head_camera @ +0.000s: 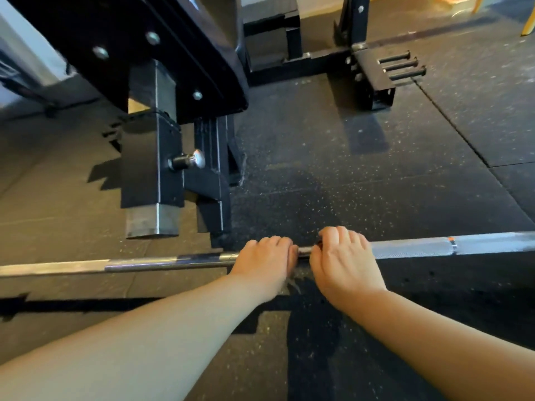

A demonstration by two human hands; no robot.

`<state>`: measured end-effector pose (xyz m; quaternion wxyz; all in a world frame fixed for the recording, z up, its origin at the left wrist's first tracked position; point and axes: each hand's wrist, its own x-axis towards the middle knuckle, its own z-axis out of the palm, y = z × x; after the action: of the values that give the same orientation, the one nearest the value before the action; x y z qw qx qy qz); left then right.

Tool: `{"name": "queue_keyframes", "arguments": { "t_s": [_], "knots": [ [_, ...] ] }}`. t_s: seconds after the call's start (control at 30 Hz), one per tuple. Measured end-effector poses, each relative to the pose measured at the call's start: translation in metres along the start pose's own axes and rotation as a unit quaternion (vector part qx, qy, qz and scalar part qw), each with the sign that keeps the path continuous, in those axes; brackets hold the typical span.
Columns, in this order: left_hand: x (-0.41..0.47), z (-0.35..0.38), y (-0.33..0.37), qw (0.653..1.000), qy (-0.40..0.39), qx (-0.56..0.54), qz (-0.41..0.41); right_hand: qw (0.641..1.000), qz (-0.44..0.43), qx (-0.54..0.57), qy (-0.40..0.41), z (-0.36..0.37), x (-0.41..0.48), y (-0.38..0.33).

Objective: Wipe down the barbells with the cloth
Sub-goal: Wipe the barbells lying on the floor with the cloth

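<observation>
Barbell [144,263] runs level across the lower middle of the view from the left edge to the right edge, both ends out of sight. It is raised above the mat [347,183], on which its shadow lies nearer the camera; what carries it cannot be seen. At far left it is smooth and shiny. Above that stretch stands a black steel bench frame [153,157] with a silver-headed pin [191,160] sticking out of its post. The left hand [266,261] comes over it from above near mid-length, fingers curled round it and grasping it. A few pale frayed strands [291,285] hang just under this hand; whether they belong to a cloth cannot be told. Only a short bare piece of metal shows before the right hand [343,261], which grasps it the same way, fingers wrapped over the top. Right of that hand comes a knurled stretch, then an orange ring [451,241]. Far behind, at upper right, a rack foot [376,91] carries three dark pegs [401,66].
</observation>
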<state>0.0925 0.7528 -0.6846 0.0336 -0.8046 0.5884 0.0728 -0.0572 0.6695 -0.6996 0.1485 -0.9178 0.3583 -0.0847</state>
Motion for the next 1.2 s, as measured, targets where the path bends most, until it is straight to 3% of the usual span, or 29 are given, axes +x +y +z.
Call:
{"name": "queue_keyframes", "arguments": {
  "t_s": [0.17,0.27,0.37,0.43,0.53,0.57,0.63,0.73,0.9,1.13,1.2],
  "knots": [
    [0.001,0.005,0.009,0.999,-0.018,-0.018,-0.042,0.990,-0.055,0.075,-0.106,-0.009,0.010,-0.027],
    [0.006,0.012,0.015,0.980,0.029,-0.170,-0.098,0.968,0.004,0.216,-0.130,-0.015,0.020,-0.036],
    [0.002,0.008,0.018,0.946,0.101,-0.292,-0.100,0.931,0.039,0.339,-0.131,-0.011,0.027,-0.037],
    [-0.001,0.004,0.018,0.958,0.105,-0.262,-0.059,0.908,0.079,0.391,-0.125,-0.007,0.027,-0.036],
    [-0.005,-0.002,0.017,0.992,0.024,-0.124,0.020,0.868,0.152,0.464,-0.091,-0.004,0.034,-0.036],
    [-0.007,-0.003,0.016,0.995,0.007,-0.097,0.034,0.871,0.159,0.459,-0.072,-0.005,0.037,-0.035],
    [-0.009,-0.002,0.008,0.994,0.011,-0.096,0.048,0.914,0.151,0.375,-0.045,-0.007,0.043,-0.032],
    [-0.012,0.000,-0.013,0.995,0.047,-0.083,0.038,0.952,0.129,0.269,-0.064,-0.010,0.043,-0.027],
    [-0.014,0.007,-0.014,0.980,0.122,-0.153,-0.045,0.978,0.048,0.184,-0.090,-0.006,0.036,-0.031],
    [-0.013,0.015,-0.006,0.989,0.073,-0.113,0.063,0.986,0.050,0.124,-0.100,-0.005,0.041,-0.032],
    [-0.025,0.013,-0.027,0.992,0.062,-0.094,0.051,0.989,0.025,0.092,-0.115,-0.009,0.039,-0.032]
  ]
}}
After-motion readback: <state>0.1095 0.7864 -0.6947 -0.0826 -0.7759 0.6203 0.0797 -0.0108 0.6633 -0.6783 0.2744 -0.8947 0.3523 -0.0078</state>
